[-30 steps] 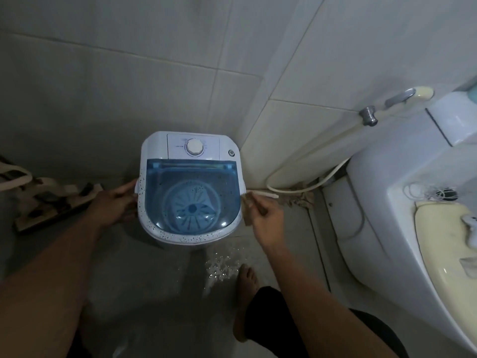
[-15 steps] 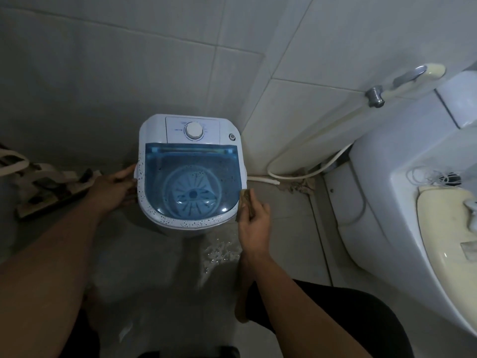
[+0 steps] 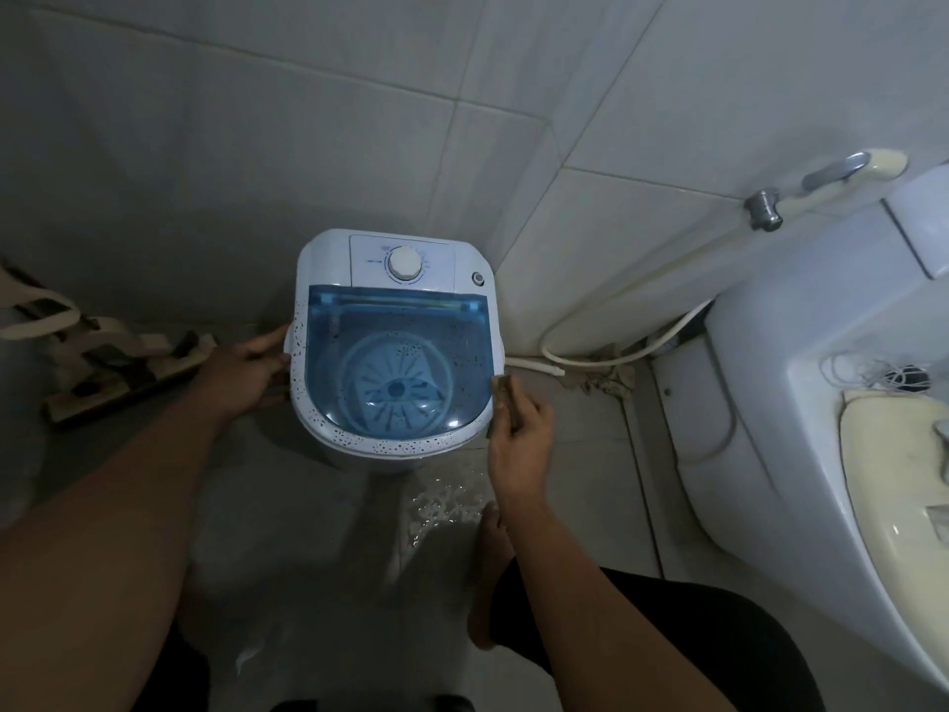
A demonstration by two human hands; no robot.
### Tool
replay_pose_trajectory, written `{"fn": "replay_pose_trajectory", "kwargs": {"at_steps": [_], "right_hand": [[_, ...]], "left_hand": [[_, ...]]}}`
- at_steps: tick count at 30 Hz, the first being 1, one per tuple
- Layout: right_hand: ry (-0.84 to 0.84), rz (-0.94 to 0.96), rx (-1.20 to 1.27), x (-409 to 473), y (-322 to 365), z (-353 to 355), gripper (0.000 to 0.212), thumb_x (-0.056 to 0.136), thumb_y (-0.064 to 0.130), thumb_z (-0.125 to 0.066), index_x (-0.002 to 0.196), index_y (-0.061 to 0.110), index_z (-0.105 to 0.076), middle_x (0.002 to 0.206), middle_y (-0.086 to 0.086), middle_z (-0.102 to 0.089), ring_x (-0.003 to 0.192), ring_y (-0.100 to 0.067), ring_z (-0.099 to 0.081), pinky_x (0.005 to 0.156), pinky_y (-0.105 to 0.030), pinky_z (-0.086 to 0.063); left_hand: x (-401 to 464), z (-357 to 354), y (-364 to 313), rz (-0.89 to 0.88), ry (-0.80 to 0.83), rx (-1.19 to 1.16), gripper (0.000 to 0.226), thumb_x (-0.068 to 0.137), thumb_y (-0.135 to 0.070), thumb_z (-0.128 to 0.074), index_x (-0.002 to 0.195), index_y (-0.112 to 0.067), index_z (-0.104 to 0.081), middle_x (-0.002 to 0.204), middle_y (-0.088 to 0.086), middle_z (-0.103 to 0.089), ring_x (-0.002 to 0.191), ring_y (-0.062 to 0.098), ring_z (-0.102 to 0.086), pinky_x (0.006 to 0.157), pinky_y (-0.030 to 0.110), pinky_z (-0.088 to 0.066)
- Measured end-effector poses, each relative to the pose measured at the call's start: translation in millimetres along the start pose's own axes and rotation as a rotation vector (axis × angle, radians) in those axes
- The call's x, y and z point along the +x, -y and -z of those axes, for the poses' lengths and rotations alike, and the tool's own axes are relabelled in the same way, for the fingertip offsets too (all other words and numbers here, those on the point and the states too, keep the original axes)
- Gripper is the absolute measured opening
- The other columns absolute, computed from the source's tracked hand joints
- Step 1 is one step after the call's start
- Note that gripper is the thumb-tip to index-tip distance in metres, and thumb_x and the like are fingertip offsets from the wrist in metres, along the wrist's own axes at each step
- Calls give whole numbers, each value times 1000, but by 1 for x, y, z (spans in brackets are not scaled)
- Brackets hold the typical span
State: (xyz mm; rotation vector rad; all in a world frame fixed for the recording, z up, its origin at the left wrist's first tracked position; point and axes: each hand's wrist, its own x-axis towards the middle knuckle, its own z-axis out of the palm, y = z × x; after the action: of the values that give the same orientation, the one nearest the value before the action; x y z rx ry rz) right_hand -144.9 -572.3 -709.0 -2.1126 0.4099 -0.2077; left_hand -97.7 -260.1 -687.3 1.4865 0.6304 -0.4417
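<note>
A second ago the right hand (image 3: 521, 434) hung clear of the machine, out to its right near the hose end. Half a second ago it had reached the front right corner of the rim. Now it sits slightly further back along that right edge. The left hand (image 3: 241, 375) has kept its place throughout.

Nearest the camera, a bare foot (image 3: 490, 537) stands on the floor beside a wet patch (image 3: 441, 501). Just beyond, the right hand pinches a small brown pad (image 3: 506, 398) between thumb and curled fingers, and the pad's upper end touches the speckled right rim of the mini washing machine (image 3: 328, 259). Across the tub, the left hand grasps the machine's left side, thumb on top and fingers curled beneath the edge.

The machine stands on the floor between the two hands, close to the corner of the tiled wall (image 3: 257, 146). Its blue see-through lid (image 3: 390, 321) is down, with the pulsator (image 3: 395, 388) visible through it. Behind the lid are a white dial (image 3: 404, 263) and a small round button (image 3: 478, 278). The faint print beside the dial is too small to read, and no brand shows.

Left of the machine lies a patterned cloth bag (image 3: 128, 362). To the right, a white hose (image 3: 606, 359) loops along the wall base towards the toilet (image 3: 770, 403), with a bidet sprayer (image 3: 847, 172) hung above.
</note>
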Motion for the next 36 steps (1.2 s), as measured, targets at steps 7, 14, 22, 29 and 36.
{"fn": "replay_pose_trajectory", "kwargs": {"at_steps": [7, 14, 22, 29, 36], "right_hand": [[34, 272, -25, -47, -12, -5, 41, 99, 1, -64, 138, 12, -64, 131, -4, -51, 122, -8, -60, 107, -33, -52], [330, 512, -60, -93, 6, -11, 42, 100, -1, -60, 140, 11, -62, 138, -9, -54, 129, -17, -59, 107, -42, -51], [-7, 192, -33, -68, -4, -4, 40, 98, 4, -65, 136, 15, -67, 127, -2, -52, 116, -5, -61, 100, -38, -55], [221, 443, -80, -108, 24, -61, 35, 102, 9, -61, 136, 16, -67, 137, -8, -54, 127, -17, -61, 104, -39, -53], [165, 405, -65, -89, 14, -34, 41, 101, 8, -63, 139, 19, -64, 137, -4, -52, 124, -20, -62, 100, -43, -56]], "left_hand": [[4, 3, 3, 12, 9, -24, 46, 94, -14, -60, 132, -40, -57, 118, 6, -71, 102, 27, -69, 100, 47, -50], [4, 5, 4, 4, 5, -19, 45, 95, -14, -59, 132, -40, -57, 119, 5, -70, 100, 24, -69, 98, 45, -51], [5, 1, 4, 0, -4, -31, 42, 96, -16, -59, 132, -37, -59, 110, 3, -73, 102, 27, -69, 92, 41, -54], [12, 3, 8, 16, -11, -45, 45, 96, -11, -56, 133, -36, -58, 115, 5, -72, 100, 25, -69, 90, 39, -54], [13, 5, 7, 24, -15, -41, 45, 95, -11, -57, 132, -38, -59, 114, 7, -72, 99, 27, -70, 89, 42, -56]]}}
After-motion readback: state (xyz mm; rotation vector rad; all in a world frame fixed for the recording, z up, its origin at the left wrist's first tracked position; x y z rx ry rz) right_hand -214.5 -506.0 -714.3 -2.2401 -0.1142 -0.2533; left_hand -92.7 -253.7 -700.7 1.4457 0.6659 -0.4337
